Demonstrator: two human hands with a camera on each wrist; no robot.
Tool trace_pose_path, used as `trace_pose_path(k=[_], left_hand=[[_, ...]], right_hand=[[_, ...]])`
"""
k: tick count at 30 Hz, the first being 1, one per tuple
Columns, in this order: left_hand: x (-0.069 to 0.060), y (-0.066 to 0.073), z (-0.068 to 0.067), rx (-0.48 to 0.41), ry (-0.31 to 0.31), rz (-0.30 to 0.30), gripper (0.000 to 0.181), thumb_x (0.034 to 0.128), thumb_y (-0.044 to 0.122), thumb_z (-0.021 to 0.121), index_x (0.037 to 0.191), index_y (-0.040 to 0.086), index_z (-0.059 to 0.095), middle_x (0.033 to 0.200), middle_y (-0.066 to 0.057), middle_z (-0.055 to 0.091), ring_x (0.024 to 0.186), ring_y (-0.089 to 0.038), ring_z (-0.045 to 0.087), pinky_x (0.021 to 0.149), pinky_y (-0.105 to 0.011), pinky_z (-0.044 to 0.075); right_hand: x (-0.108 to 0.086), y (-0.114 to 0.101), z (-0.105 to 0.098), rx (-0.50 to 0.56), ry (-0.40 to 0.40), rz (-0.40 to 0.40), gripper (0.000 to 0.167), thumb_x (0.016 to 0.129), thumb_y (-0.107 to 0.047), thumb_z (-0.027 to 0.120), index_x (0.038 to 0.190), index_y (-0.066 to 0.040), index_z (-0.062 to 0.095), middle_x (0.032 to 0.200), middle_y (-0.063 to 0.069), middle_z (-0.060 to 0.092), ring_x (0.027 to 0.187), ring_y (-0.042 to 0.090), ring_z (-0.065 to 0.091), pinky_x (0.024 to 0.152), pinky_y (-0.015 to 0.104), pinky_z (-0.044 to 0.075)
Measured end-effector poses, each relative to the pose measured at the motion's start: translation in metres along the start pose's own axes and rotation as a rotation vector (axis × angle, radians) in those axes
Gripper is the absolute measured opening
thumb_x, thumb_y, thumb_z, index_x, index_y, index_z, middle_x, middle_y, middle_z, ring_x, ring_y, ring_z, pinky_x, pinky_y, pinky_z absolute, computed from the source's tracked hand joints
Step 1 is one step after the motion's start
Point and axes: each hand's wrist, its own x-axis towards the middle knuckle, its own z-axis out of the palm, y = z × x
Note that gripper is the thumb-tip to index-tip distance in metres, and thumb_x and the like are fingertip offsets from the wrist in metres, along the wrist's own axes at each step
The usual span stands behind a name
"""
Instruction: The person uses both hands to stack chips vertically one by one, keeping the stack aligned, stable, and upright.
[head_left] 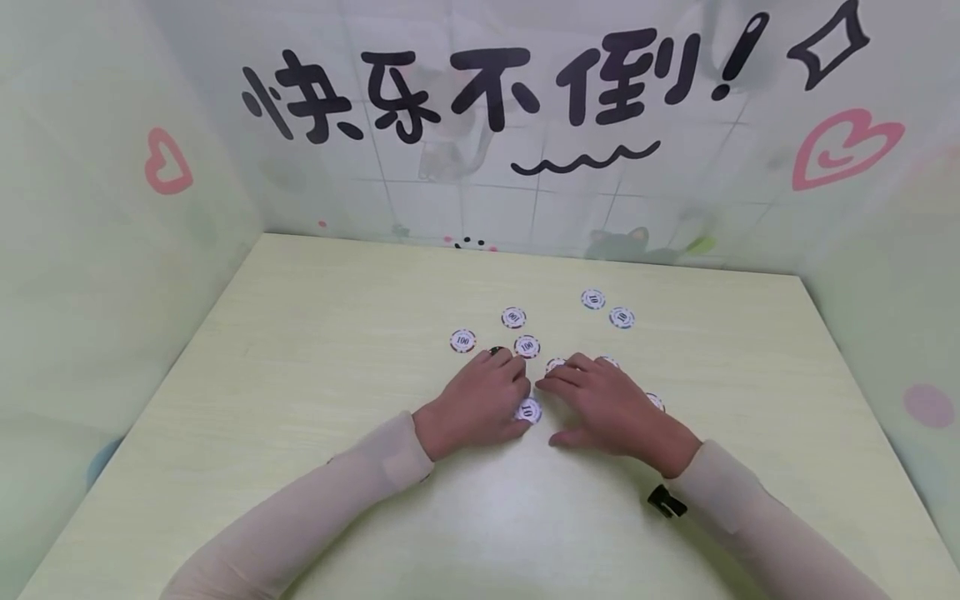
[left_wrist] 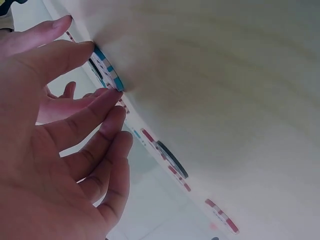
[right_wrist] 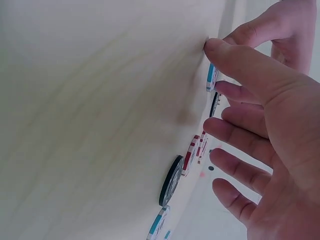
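Note:
A blue-and-white poker chip marked 10 (head_left: 528, 411) lies on the table between both hands. My left hand (head_left: 483, 402) pinches this chip (left_wrist: 108, 67) at its edges between thumb and index finger; the other fingers are loosely bent. Just to the right, my right hand (head_left: 603, 408) holds nothing. Its fingers are spread and slightly bent, fingertips near a partly covered chip (head_left: 556, 364). A dark chip (head_left: 497, 351) shows partly beyond the left knuckles. In the right wrist view, a black chip (right_wrist: 171, 181) and a red-and-white chip (right_wrist: 191, 156) lie beyond the right fingers.
Red-edged 100 chips (head_left: 462, 340) lie beyond the left hand. Two 10 chips (head_left: 593, 299) are farther back on the right. Another chip (head_left: 656, 401) is half hidden by the right hand. Printed cloth walls (head_left: 465, 183) border the pale table (head_left: 300, 333).

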Motion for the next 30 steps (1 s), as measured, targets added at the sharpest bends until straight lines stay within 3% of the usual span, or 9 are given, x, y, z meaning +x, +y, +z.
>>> trace_pose_path(k=[6, 12, 24, 30], left_hand=[[-0.003, 0.011, -0.002, 0.007, -0.019, 0.024, 0.041, 0.1004, 0.050, 0.074, 0.111, 0.011, 0.082, 0.114, -0.003, 0.068, 0.102, -0.023, 0.057, 0.084, -0.034, 0.048], [-0.005, 0.019, -0.004, 0.025, -0.012, 0.051, 0.039, 0.1002, 0.051, 0.074, 0.108, 0.013, 0.082, 0.112, -0.001, 0.068, 0.100, -0.021, 0.056, 0.083, -0.033, 0.047], [-0.009, 0.027, -0.004, 0.062, -0.016, 0.060, 0.040, 0.1012, 0.052, 0.072, 0.110, 0.014, 0.081, 0.112, 0.000, 0.067, 0.099, -0.020, 0.055, 0.083, -0.033, 0.046], [-0.011, 0.028, -0.004, 0.075, -0.009, 0.053, 0.041, 0.1008, 0.053, 0.072, 0.110, 0.014, 0.081, 0.113, -0.001, 0.067, 0.099, -0.021, 0.056, 0.081, -0.032, 0.046]], right_hand=[[-0.010, -0.005, -0.002, 0.015, -0.027, -0.002, 0.079, 0.088, -0.055, 0.090, 0.146, -0.005, 0.070, 0.142, 0.009, 0.072, 0.132, 0.033, 0.063, 0.109, 0.049, 0.053], [-0.019, -0.008, -0.002, -0.003, -0.058, 0.011, 0.076, 0.090, -0.056, 0.087, 0.144, -0.006, 0.071, 0.141, 0.008, 0.072, 0.134, 0.033, 0.063, 0.110, 0.054, 0.052], [-0.029, -0.012, -0.001, -0.069, -0.006, -0.043, 0.068, 0.088, -0.054, 0.089, 0.135, -0.007, 0.076, 0.130, 0.003, 0.074, 0.121, 0.026, 0.064, 0.098, 0.047, 0.055], [-0.029, -0.011, 0.000, -0.061, 0.016, -0.045, 0.067, 0.089, -0.053, 0.089, 0.135, -0.007, 0.076, 0.130, 0.004, 0.075, 0.121, 0.027, 0.065, 0.100, 0.047, 0.056]])
